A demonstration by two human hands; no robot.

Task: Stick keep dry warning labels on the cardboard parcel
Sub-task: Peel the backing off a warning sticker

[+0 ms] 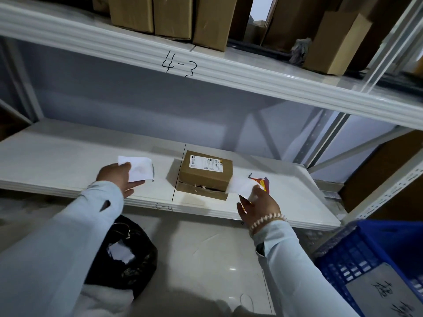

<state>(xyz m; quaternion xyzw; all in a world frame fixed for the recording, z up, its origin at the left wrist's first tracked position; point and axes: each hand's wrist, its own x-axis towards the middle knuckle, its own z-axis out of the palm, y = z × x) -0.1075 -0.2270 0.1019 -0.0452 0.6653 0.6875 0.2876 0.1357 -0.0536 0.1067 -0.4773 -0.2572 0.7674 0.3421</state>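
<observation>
A small brown cardboard parcel (204, 175) with a white shipping label on top sits in the middle of the white shelf (68, 161). My left hand (119, 178) holds a white sheet of paper (137, 168) up, left of the parcel. My right hand (257, 205) pinches another white strip (240, 186) close to the parcel's right front corner. A red and yellow label sheet (262, 181) lies on the shelf just behind my right hand, partly hidden by the strip.
An upper shelf (206, 72) marked "4-3" carries several brown boxes. A black plastic bag (128, 255) sits on the floor below my left arm. A blue plastic crate (366, 255) stands at the lower right. Metal shelf posts rise on the right.
</observation>
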